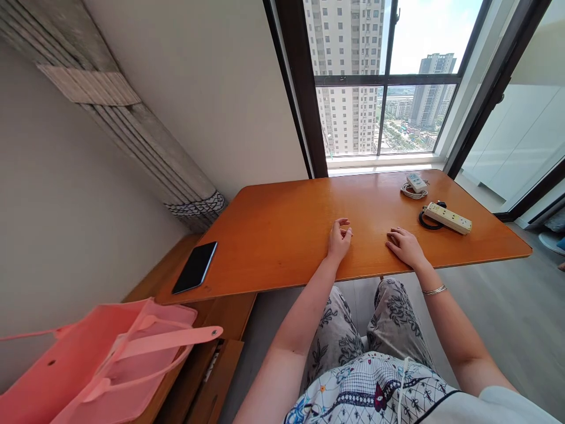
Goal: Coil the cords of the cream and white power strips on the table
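Both hands are down on the orange-brown wooden bench (282, 229), near its front edge, and neither one holds anything. The left hand (339, 240) rests on its outer edge with the fingers (343, 224) curled loosely inward, thumb and fingertips close but pinching nothing. The right hand (405, 246) lies palm down, fingers (392, 237) flat on the wood and close together, pointing left toward the other hand; a thin metal bangle (434, 290) circles that wrist. Nearest the right hand, just beyond it and to the right, sits a cream power strip (448, 218), its long axis running from upper left to lower right, with a black cable (424, 221) coiled at its left end. Any lettering on it is too small to read. Farther back, near the window (384, 88), a smaller white adapter (416, 182) rests on a coil of pale cord (410, 192), its markings also unreadable. Well apart at the bench's left corner, a dark phone (195, 267) lies face up with a blank screen, its long axis angled toward the far right. Below it to the left, a pink tote bag (97, 365) with long handles rests against a lower wooden cabinet (220, 330).
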`<state>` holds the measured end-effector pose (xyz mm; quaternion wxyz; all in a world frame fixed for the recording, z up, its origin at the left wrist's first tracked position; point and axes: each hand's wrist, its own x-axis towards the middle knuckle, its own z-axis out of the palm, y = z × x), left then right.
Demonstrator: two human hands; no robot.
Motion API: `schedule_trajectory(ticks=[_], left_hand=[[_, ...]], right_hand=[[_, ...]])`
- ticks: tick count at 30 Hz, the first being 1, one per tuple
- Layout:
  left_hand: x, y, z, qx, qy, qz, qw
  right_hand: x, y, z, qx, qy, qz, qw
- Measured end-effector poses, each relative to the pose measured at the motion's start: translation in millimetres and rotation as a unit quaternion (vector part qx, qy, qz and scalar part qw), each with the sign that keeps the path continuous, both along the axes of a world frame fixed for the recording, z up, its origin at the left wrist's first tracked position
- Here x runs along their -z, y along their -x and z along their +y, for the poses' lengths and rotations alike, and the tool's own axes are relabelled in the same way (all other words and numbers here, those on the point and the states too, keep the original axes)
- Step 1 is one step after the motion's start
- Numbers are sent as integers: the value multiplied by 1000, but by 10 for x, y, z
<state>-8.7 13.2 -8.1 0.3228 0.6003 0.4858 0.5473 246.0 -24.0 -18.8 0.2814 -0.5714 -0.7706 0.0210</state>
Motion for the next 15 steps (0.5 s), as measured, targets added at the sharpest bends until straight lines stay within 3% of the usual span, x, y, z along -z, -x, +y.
schedule_trajectory(ticks=[15], left_hand=[[-49,17,-25,5,1,23,1000]], right_hand=[[-25,18,-11,-4,-4,21,1000]])
